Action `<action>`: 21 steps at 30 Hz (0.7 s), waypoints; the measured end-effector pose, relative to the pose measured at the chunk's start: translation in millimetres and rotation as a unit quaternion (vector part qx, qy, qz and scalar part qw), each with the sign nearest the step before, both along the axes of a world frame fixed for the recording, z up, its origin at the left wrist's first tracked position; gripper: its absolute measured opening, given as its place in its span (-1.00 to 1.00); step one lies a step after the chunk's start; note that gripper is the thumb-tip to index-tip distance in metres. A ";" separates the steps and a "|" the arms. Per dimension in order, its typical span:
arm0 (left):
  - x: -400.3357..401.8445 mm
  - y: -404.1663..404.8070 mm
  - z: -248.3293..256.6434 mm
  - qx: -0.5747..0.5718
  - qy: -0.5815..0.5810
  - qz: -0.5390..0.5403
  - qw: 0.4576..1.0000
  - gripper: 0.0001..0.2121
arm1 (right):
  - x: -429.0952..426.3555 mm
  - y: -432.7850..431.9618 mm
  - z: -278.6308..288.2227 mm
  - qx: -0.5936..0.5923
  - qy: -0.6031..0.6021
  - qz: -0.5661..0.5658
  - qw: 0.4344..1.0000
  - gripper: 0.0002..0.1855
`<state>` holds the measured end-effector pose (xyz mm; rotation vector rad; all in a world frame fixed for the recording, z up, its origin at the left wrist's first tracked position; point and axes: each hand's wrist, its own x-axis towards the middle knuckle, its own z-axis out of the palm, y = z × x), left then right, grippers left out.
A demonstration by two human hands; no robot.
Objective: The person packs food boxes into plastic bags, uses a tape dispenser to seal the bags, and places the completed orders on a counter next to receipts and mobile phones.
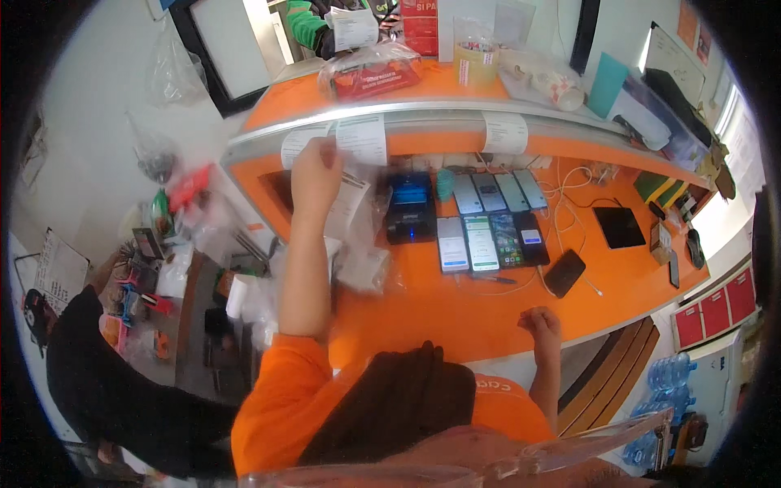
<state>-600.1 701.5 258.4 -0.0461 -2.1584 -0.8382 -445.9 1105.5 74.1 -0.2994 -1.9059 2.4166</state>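
Observation:
My left hand (pixel 317 174) is raised at the counter's upper ledge, fingers bent against the hanging printed paper slips (pixel 361 137). Whether it grips a slip is hidden by the fingers. Below it, a blurred clear plastic bag (pixel 366 268) and another printed slip (pixel 346 204) rest near a black receipt printer (pixel 410 222) with a blue light. My right hand (pixel 542 320) hovers by the front edge of the orange counter (pixel 427 317), fingers curled, nothing visible in it. Several smartphones (pixel 482 241) lie in two rows between the hands, some with lit screens; a dark phone (pixel 565 273) lies nearer my right hand.
A black tablet (pixel 619 227) and white cables (pixel 558 210) lie at the right. On the upper ledge are a bagged red box (pixel 375 76) and tape rolls (pixel 476 64). Across it, a person in a green sleeve (pixel 302 24) holds papers. Another person's black sleeve (pixel 79 348) is at left.

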 end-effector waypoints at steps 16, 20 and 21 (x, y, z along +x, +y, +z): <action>12.4 -17.5 -17.0 0.068 -0.013 0.014 0.998 -0.80 | 0.2 2.5 -5.9 0.001 0.004 0.014 1.000 -0.82; 11.6 -20.9 -21.1 0.086 -0.017 0.006 0.996 -0.81 | 0.3 3.1 -4.3 0.024 -0.005 0.017 1.000 -0.81; 11.7 -21.4 -21.3 0.088 -0.022 0.006 0.996 -0.81 | 0.7 2.4 -3.7 0.025 -0.010 0.012 1.000 -0.81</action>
